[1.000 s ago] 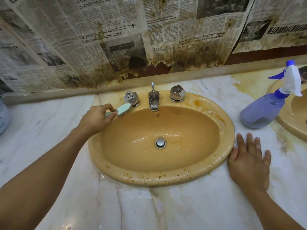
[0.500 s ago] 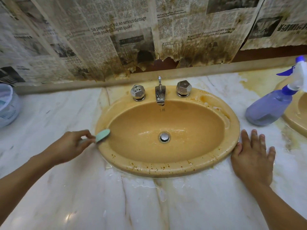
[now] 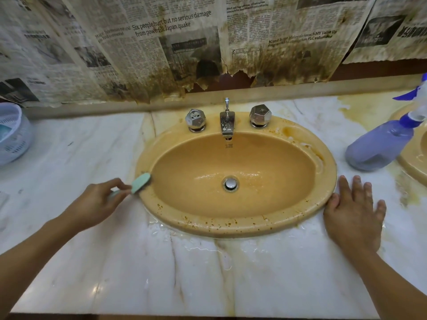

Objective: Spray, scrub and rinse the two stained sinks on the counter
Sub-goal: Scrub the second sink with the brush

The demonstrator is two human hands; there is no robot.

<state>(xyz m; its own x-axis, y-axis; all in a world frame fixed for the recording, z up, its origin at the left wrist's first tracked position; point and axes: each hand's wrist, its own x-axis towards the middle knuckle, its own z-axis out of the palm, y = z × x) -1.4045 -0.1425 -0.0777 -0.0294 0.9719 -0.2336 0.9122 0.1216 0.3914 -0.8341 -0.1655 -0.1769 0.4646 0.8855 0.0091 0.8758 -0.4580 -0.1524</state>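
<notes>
Wall papered with black-and-white newspaper sheets [image 3: 161, 42], lower edges torn and stained brown. Dark red-brown wall strip [image 3: 381, 70] exposed beneath. Beige backsplash ledge [image 3: 92, 109] borders white brown-veined marble counter [image 3: 184, 273]; yellow staining right rear, soft glare front left.

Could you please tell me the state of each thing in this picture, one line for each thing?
sink: wet, brown spots on front rim.
faucet: no water running.
brush: head at the sink's left rim.
left hand: grips the brush handle.
right hand: rests flat on the counter.
spray bottle: on the counter, not held.
counter: wet before the sink, yellow stains at right.
newspaper: stained, lower edge torn.
</notes>
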